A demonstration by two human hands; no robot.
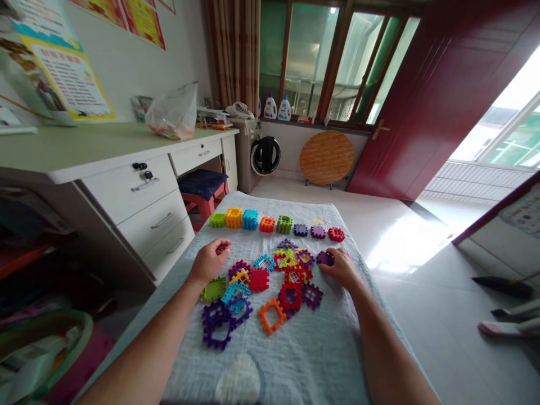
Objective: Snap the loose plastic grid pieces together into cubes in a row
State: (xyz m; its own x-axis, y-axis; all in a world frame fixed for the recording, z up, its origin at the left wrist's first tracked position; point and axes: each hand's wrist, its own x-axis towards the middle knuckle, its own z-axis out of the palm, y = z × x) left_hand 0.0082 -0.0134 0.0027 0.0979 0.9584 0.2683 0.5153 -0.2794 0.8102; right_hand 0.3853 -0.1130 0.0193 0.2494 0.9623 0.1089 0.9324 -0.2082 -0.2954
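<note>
My right hand (342,268) pinches a dark purple interlocking tile (324,258) at the right of the cloth-covered table. Loosely curled, my left hand (211,260) hovers at the left, with nothing visible in its fingers. A loose pile of notched plastic tiles spreads between the hands. It includes a red tile (259,279), a green tile (214,289), an orange frame (272,316) and a purple frame (218,333). Behind them runs a row of stacks sorted by colour, among them a yellow-orange stack (234,217), a blue stack (250,219) and a red stack (336,234).
A light blue cloth (312,354) covers the table. To the left stand a white desk (139,185) and a red stool (205,194), with a bin (80,337) nearer me. A washing machine (248,152), a round wooden tabletop (327,157) and a red door (422,95) are beyond.
</note>
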